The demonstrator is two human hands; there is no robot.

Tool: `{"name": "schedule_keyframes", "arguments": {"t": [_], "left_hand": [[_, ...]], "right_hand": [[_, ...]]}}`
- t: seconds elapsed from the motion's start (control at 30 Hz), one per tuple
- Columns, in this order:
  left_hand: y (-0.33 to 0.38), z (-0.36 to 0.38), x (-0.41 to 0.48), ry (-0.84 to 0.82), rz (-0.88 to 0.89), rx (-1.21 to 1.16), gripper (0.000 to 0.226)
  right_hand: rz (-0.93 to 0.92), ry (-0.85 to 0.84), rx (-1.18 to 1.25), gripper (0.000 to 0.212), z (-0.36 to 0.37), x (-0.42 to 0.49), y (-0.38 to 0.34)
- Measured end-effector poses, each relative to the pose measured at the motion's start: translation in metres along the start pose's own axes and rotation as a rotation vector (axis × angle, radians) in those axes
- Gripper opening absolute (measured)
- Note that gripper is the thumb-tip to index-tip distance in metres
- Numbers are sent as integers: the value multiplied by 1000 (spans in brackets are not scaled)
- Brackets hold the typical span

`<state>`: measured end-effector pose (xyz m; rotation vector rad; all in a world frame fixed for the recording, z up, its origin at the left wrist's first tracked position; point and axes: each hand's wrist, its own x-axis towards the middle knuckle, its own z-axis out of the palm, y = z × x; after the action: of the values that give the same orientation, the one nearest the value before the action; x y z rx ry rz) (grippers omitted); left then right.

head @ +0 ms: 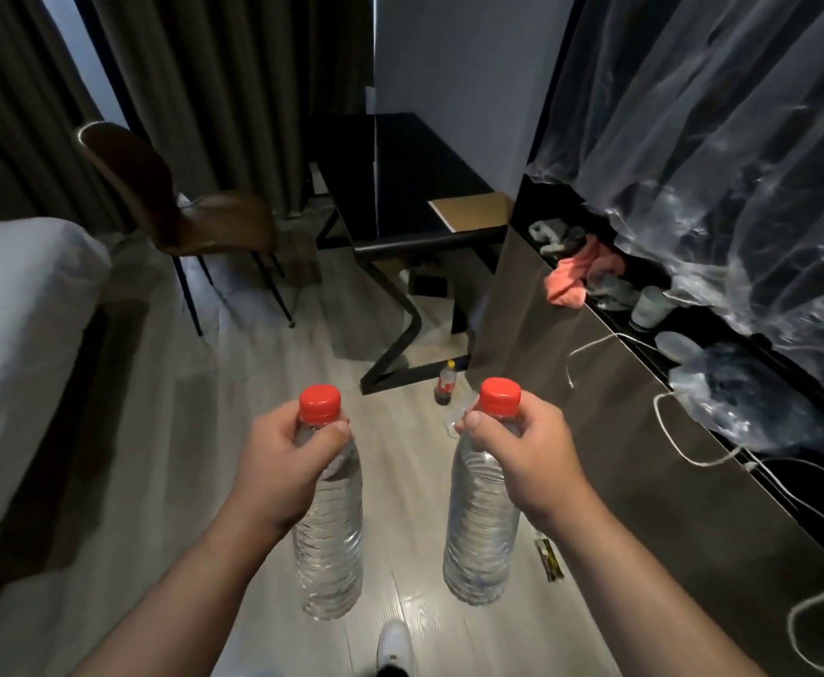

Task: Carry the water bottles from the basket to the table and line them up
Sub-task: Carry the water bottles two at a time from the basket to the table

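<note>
Bottles hang one from each set of fingers (324,434), clear of the floor and side by side with a gap between them. My left hand (280,461) is curled round the neck and shoulder of the left bottle (331,544), just under its red cap (320,405). My right hand (527,452) grips the right bottle (478,539) the same way, thumb pressed below the cap. Both look nearly full, so I judge them fairly heavy for a neck hold, and the thin ribbed walls would likely dent and slip if squeezed at the middle. The neck should be the stiff part, and the shoulder flaring beneath my fingers stops the bottle sliding through, so that seems the right place to carry from. For setting down I would land the base flat before letting go. The bench (400,188) lies ahead of my fingers, well apart from them, with a cardboard sheet (473,210) on its right side. A small cola bottle (446,383) stands on the floor between my fingers and the bench, something to step round. The basket is not in view.
</note>
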<state>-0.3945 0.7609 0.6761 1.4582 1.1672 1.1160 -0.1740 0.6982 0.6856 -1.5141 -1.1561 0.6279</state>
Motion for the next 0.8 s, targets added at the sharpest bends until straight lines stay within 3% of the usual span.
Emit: {"name": "schedule_keyframes", "arguments": {"t": [0.13, 0.37, 0.6, 0.8], "left_hand": [[-1, -10, 66, -9, 36, 101, 47], [-8, -44, 162, 139, 31, 132, 54], [-29, -79, 276, 132, 25, 109, 59], [-46, -114, 395, 90, 36, 59, 64]], "right_hand": [[10, -55, 20, 48, 35, 70, 1], [-39, -161, 23, 48, 98, 172, -15], [-45, -194, 1, 47, 170, 271, -12], [19, -166, -32, 24, 237, 364, -22]]}}
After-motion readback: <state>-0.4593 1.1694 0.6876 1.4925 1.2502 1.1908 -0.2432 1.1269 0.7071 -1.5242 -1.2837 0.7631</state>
